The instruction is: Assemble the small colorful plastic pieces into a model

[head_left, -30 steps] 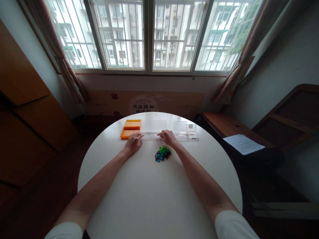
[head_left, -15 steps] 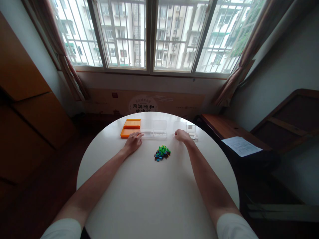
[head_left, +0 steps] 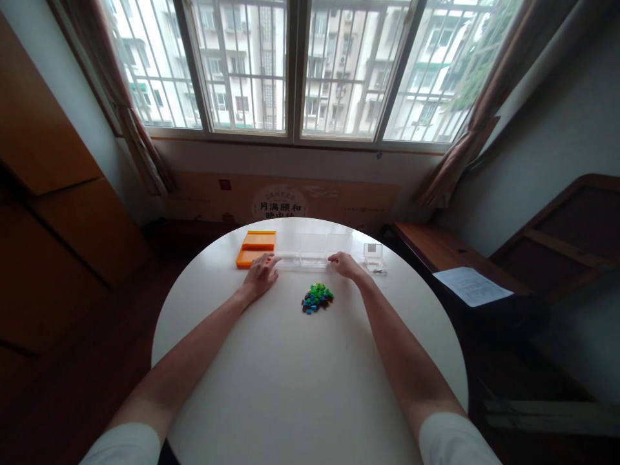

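My left hand (head_left: 261, 274) rests at the front of the row of boxes, its fingers stretched out by the open orange plastic box (head_left: 259, 239) and the leftmost clear box (head_left: 288, 259). Beside that, a middle clear plastic box (head_left: 313, 243) stands with its lid up. My right hand (head_left: 345, 265) is closed at the front of another open clear plastic box (head_left: 339, 243), which now sits against the middle one; the hand partly hides its base. Nearer to me, between both forearms, lies a pile of small green, blue and dark building bricks (head_left: 317, 297).
A smaller clear case (head_left: 374, 257) with its lid up stands right of my right hand. All of this is on a round white table (head_left: 310, 387). Beyond its right edge, a paper sheet (head_left: 469, 286) lies on a brown wooden surface (head_left: 426, 242).
My right hand has slid the right clear box leftward until it meets the middle one, widening the gap to the small case. My left hand stays nearly in place, its fingers slightly more spread.
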A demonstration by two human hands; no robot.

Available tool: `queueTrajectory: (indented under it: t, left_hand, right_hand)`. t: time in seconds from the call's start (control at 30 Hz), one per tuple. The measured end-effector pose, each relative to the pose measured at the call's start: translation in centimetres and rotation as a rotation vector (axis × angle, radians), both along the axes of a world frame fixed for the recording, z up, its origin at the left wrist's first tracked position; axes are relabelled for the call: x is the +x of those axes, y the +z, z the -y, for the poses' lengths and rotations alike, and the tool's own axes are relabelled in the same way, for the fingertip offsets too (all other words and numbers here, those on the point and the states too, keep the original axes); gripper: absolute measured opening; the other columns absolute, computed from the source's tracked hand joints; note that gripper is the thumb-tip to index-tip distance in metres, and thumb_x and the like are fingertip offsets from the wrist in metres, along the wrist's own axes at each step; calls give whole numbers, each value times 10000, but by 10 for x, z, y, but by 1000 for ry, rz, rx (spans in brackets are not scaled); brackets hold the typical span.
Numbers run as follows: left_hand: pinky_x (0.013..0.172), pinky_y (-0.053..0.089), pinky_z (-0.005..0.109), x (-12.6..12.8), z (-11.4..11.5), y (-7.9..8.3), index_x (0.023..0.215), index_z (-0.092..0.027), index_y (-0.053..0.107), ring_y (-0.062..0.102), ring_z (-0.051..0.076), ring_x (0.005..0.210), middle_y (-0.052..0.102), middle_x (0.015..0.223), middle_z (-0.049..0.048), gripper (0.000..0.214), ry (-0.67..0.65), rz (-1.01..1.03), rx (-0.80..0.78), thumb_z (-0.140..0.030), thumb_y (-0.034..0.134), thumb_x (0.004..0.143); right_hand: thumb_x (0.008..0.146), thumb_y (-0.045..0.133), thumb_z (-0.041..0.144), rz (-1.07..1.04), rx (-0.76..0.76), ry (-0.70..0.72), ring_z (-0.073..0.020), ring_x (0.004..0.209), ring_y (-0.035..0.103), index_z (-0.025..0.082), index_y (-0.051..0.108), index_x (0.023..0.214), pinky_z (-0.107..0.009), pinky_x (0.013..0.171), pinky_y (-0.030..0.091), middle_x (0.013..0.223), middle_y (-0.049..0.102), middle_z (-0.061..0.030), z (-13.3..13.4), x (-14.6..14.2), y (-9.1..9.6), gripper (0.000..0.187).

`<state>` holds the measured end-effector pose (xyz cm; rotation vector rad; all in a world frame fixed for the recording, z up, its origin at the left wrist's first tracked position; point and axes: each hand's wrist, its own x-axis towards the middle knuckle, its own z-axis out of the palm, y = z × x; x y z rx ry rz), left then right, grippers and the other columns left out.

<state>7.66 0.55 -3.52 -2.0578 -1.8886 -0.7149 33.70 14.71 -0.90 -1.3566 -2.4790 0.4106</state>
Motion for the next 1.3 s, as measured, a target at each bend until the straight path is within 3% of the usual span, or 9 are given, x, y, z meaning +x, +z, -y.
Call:
queueTrajectory:
  t: [0.13, 0.3, 0.73, 0.93, 1.1, 1.3]
  left_hand:
    - [947, 307, 424, 0, -1, -3, 1214, -227, 476, 475, 256, 1074, 494, 1200, 106, 415, 81, 13, -30, -320, 460, 809]
    - [979, 259, 434, -1, -1, -5, 1165, -228, 515, 449, 242, 1127, 503, 1230, 89, 369, 64, 33, -70, -324, 447, 815]
    - [1011, 187, 470, -8, -7, -7, 1142, -243, 539, 469, 235, 1117, 499, 1254, 71, 366, 27, 98, -89, -332, 459, 796]
    - [1015, 119, 522, -7, -7, -4, 1174, -264, 513, 446, 257, 1136, 471, 1284, 65, 399, 44, 99, -115, -337, 471, 784]
    - [1009, 127, 521, -2, -5, -4, 1196, -263, 483, 410, 260, 1164, 479, 1272, 76, 411, 56, 52, -66, -328, 461, 791]
    - [1007, 177, 478, 0, -1, -2, 1174, -266, 494, 417, 240, 1149, 487, 1248, 80, 375, 45, 5, -41, -321, 452, 805]
  right_hand:
    - [726, 488, 125, -15, -19, 24, -175, 853, 610, 162, 701, 885, -207, 746, 436, 907, 685, -66, -4, 3, -2, 268]
    - [712, 459, 97, -8, -26, 46, -152, 726, 610, 154, 716, 784, -186, 653, 428, 784, 692, -55, -5, 7, 0, 273]
    - [705, 456, 92, -36, -44, 73, -134, 680, 589, 144, 710, 778, -178, 622, 408, 770, 684, -56, -3, 8, 3, 269]
    - [751, 495, 210, -39, -37, -8, -148, 656, 594, 135, 695, 784, -198, 595, 399, 715, 672, -64, -3, 7, 1, 216]
    - [784, 503, 377, -145, 38, -139, -167, 728, 606, 146, 666, 849, -213, 612, 406, 809, 673, -87, 0, 0, -4, 290]
    - [784, 510, 278, -145, -34, -166, -162, 768, 612, 163, 661, 905, -205, 645, 417, 853, 672, -78, 1, -4, -4, 225]
